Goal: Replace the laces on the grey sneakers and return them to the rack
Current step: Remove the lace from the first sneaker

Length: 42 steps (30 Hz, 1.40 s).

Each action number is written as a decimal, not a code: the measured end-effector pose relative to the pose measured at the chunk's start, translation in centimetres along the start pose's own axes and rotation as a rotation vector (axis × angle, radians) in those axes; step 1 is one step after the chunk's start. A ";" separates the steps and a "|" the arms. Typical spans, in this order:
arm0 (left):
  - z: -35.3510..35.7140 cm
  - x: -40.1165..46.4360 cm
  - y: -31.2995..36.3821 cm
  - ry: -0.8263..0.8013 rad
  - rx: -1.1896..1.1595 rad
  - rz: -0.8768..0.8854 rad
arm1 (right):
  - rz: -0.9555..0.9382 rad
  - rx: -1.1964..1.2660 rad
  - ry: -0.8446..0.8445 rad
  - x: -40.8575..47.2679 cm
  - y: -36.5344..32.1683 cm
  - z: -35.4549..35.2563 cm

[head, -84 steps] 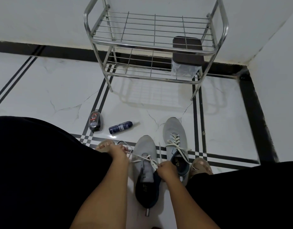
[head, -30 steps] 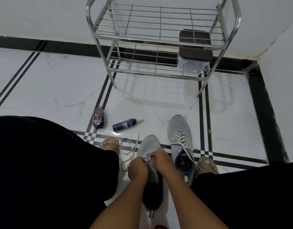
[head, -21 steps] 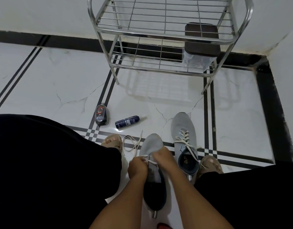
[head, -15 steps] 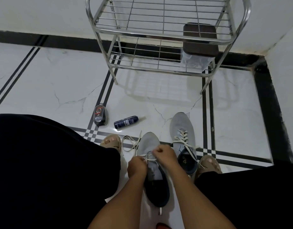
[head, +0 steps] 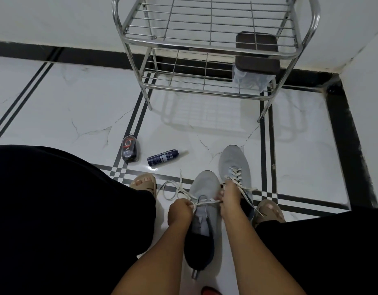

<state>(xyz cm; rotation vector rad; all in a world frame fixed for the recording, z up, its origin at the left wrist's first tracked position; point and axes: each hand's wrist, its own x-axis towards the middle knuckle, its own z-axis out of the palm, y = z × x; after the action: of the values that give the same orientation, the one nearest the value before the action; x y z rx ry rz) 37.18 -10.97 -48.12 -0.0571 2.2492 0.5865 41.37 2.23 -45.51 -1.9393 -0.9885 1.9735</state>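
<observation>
Two grey sneakers stand on the tiled floor between my feet. The near sneaker (head: 204, 186) has a white lace (head: 173, 189) strung only through its lowest eyelets, with the loose part looping out to the left. My left hand (head: 179, 211) pinches one side of that lace at the shoe's left edge. My right hand (head: 228, 199) pinches the other side at the right edge, so a short stretch is taut across the tongue. The far sneaker (head: 232, 165) is fully laced in white, its ends trailing toward my right foot.
A chrome wire shoe rack (head: 205, 47) stands against the wall ahead, with a dark-lidded box (head: 256, 52) on its lower shelf at the right. A shoe polish sponge (head: 130, 149) and a dark spray can (head: 162, 160) lie on the floor to the left. Walls meet in a corner at right.
My hands went from close together over the near sneaker's eyelets to apart, drawing the lace tight across the tongue. The lace loop on the left has shifted a little.
</observation>
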 end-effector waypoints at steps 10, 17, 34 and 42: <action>0.4 -0.3 -0.4 -0.010 0.038 -0.005 | -0.377 -1.315 -0.227 -1.3 5.0 -0.8; 0.0 -0.1 -0.9 0.020 0.005 -0.052 | 0.106 0.641 -0.018 -1.5 -2.0 -1.3; -0.1 -0.3 -0.8 0.013 0.074 -0.051 | -0.020 -0.404 -0.174 -0.7 0.9 0.6; 0.2 -0.9 0.0 0.053 0.240 0.096 | -0.233 -0.238 0.006 -1.2 -0.5 -1.0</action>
<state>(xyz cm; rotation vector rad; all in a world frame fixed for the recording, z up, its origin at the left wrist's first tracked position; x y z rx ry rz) 37.90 -11.00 -47.62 0.1581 2.3683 0.3645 42.31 2.20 -44.15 -1.8400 -1.4329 1.7887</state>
